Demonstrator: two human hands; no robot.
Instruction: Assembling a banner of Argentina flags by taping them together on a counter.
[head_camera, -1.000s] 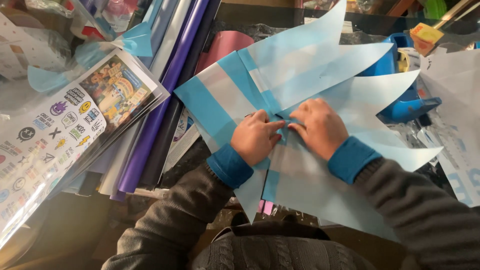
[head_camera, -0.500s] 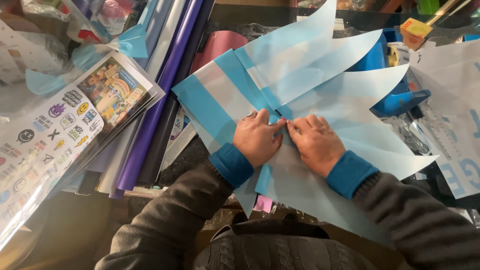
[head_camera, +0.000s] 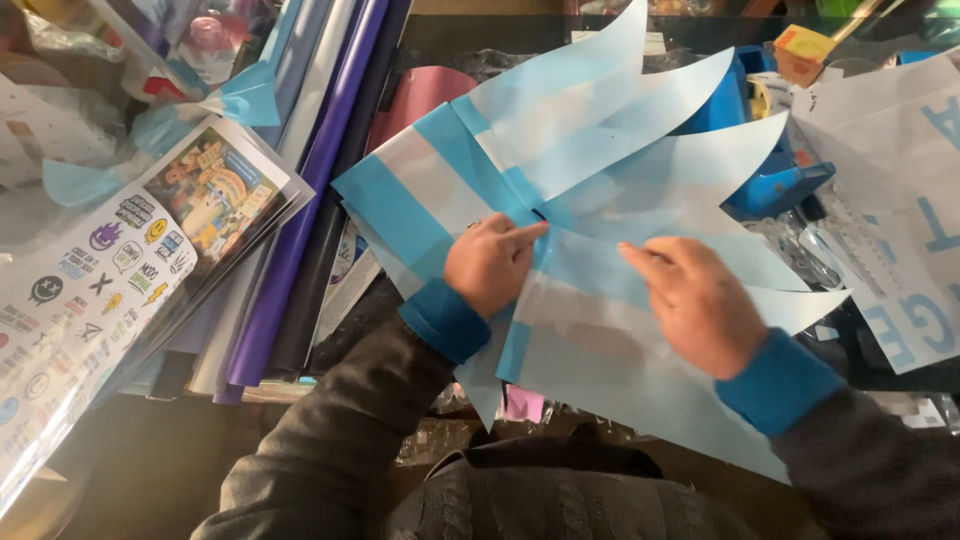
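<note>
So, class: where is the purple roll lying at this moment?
In the head view, the purple roll lies left of the left hand, running diagonally between the sticker sheet and the blue-and-white striped sheets.

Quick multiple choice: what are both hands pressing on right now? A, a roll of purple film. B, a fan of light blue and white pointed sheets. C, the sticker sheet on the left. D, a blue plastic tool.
B: the left hand and the right hand both rest on the fanned light blue and white sheets.
</note>
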